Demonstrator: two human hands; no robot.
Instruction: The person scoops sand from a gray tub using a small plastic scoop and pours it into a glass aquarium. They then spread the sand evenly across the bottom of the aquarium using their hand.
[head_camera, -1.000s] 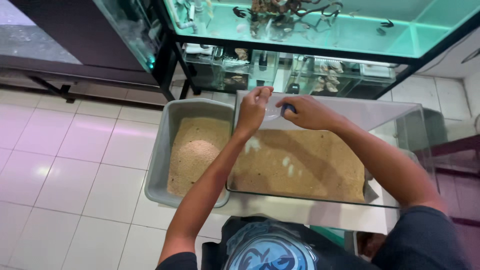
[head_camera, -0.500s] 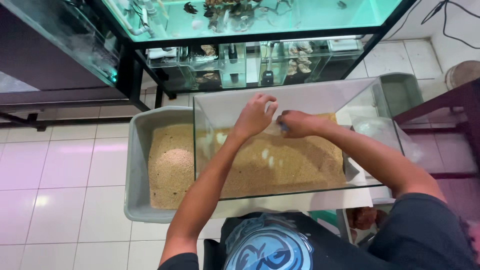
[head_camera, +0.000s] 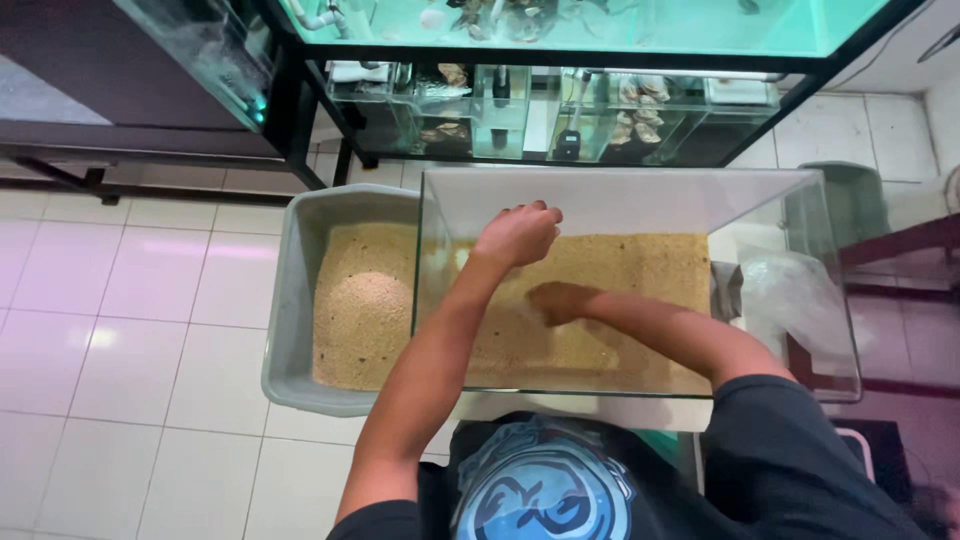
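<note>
— How is the light where you work?

— It is bright and even. A strong teal glow comes from the lit aquarium (head_camera: 600, 25) at the top. The white floor tiles (head_camera: 130, 320) carry soft pinkish glare patches on my left.

— Any shadows?

— Only soft ones, under my left hand (head_camera: 517, 233) and right hand (head_camera: 560, 300) on the sand (head_camera: 620, 280).

— Is the picture sharp?

— Mostly. The glass tank (head_camera: 790, 290) shows pale reflections on its right wall. The straight lines bend near the edges, and the corners are a little soft.
</note>
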